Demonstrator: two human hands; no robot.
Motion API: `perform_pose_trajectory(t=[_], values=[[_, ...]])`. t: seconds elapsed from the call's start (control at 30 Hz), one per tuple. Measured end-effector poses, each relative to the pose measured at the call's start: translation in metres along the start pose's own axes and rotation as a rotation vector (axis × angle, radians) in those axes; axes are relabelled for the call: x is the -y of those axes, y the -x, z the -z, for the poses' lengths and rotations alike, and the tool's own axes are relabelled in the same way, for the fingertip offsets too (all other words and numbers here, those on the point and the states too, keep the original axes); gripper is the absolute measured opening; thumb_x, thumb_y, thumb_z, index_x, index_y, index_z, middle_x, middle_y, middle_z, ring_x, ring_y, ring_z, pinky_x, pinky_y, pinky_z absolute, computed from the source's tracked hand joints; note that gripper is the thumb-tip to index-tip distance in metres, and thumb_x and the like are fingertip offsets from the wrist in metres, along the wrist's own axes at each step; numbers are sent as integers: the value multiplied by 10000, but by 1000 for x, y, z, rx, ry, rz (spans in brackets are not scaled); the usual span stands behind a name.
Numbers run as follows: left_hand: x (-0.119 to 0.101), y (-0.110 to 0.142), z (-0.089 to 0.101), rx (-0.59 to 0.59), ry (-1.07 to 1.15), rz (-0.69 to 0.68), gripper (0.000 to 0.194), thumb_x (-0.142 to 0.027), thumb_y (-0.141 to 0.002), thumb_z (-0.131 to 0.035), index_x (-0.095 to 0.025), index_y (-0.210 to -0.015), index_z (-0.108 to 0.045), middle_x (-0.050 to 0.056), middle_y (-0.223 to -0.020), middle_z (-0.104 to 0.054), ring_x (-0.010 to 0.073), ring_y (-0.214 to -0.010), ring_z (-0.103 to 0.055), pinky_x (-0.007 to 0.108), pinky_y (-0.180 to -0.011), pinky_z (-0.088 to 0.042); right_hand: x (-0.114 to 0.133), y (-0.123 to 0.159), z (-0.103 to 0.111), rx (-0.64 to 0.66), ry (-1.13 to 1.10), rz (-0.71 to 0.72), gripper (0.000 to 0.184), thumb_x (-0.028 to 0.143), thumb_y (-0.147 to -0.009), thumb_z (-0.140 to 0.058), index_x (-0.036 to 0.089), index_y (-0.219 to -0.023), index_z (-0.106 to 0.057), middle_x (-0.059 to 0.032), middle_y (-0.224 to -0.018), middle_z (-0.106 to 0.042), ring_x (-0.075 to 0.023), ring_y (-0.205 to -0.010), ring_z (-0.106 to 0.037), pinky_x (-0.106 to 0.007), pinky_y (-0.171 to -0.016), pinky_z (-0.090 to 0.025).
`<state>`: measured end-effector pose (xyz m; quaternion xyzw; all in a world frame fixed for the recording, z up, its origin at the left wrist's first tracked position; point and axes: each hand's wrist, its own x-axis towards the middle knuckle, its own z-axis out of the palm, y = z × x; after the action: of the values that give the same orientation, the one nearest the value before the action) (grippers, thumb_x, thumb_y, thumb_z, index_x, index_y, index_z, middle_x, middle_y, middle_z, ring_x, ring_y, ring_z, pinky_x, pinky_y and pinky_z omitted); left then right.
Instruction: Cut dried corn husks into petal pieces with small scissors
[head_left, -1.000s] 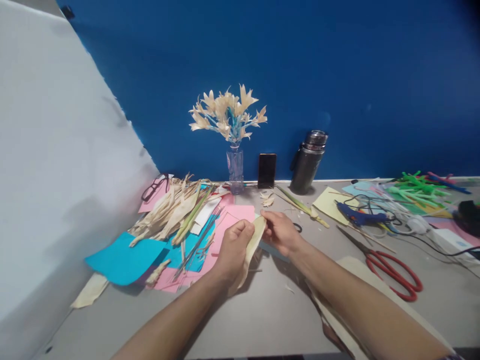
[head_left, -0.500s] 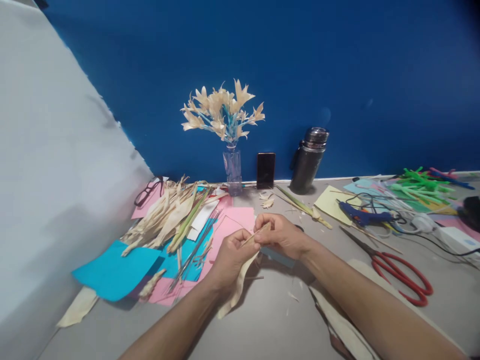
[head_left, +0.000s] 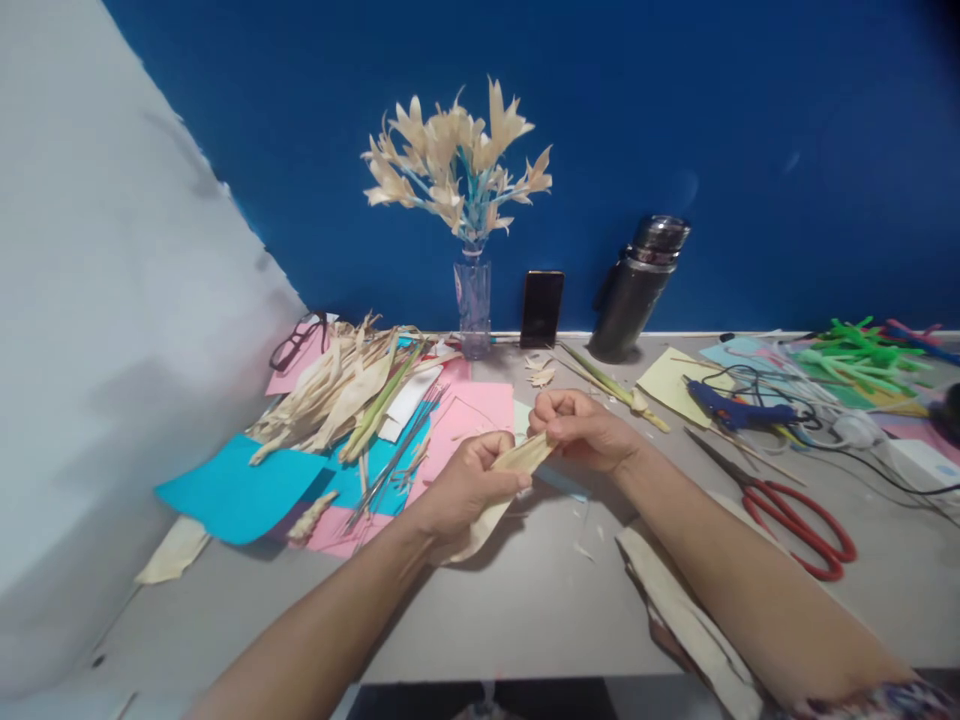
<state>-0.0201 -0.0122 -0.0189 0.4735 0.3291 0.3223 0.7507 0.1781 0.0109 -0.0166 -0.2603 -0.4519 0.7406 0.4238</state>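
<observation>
Between my two hands stretches a pale dried corn husk (head_left: pixel 525 456). My left hand (head_left: pixel 472 485) grips it with the thumb on top, and its wide end hangs below that hand. The fingertips of my right hand (head_left: pixel 581 428) pinch the narrow end. Behind my hands, a clear plastic bottle (head_left: pixel 472 310) holds husk flowers (head_left: pixel 450 150) on blue stems. To the left lies a heap of dried husks (head_left: pixel 330 390) with thin wires (head_left: pixel 394 460) beside it. Small husk scraps (head_left: pixel 540 373) lie just beyond my right hand.
Red-handled scissors (head_left: pixel 787 515) lie right of my right forearm, near a blue glue gun (head_left: pixel 739 405) with tangled cords. A dark flask (head_left: pixel 637 290) and a phone (head_left: pixel 541 308) stand by the blue wall. Pink paper (head_left: pixel 472 410), blue paper (head_left: pixel 240 490) and green pipe cleaners (head_left: pixel 862 360) are around.
My hands have moved slightly apart, so more of the husk shows between them. The camera has tilted down, bringing the table's front edge into view.
</observation>
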Motion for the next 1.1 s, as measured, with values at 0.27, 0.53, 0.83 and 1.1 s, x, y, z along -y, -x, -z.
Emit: perform_pose_trajectory(t=[0.27, 0.53, 0.83, 1.1], values=[[3, -2, 3, 13, 84, -1, 359, -237, -690, -789, -188, -690, -434, -30, -638, -573, 81, -504, -496, 195, -477, -403, 11, 0, 11, -84, -114, 162, 194, 207, -694, -781, 185, -756, -598, 84, -562, -373, -65, -488, -286, -192, -489, -284], [4, -2, 1, -26, 135, 15, 288, -218, -734, -773, -179, -736, -488, -13, -689, -635, 83, -521, -523, 185, -476, -388, 2, -2, -6, -103, 157, 38, 444, 483, -661, -842, 181, -931, -660, 6, -777, -603, -71, -531, -451, -204, -489, -359], [11, -8, -1, -97, 125, -98, 213, -185, -750, -754, -167, -833, -558, -7, -677, -639, 105, -585, -576, 217, -579, -449, -13, -5, -14, -202, 200, 6, 315, 302, -644, -869, 159, -825, -655, 10, -649, -660, -107, -530, -583, -216, -521, -435], [4, -4, 3, -45, 73, -21, 321, -169, -679, -784, -189, -751, -471, -26, -644, -619, 93, -500, -530, 203, -477, -444, -3, -4, -2, -152, 42, -4, 307, 259, -588, -895, 156, -743, -652, 32, -628, -609, -74, -509, -503, -199, -500, -392]])
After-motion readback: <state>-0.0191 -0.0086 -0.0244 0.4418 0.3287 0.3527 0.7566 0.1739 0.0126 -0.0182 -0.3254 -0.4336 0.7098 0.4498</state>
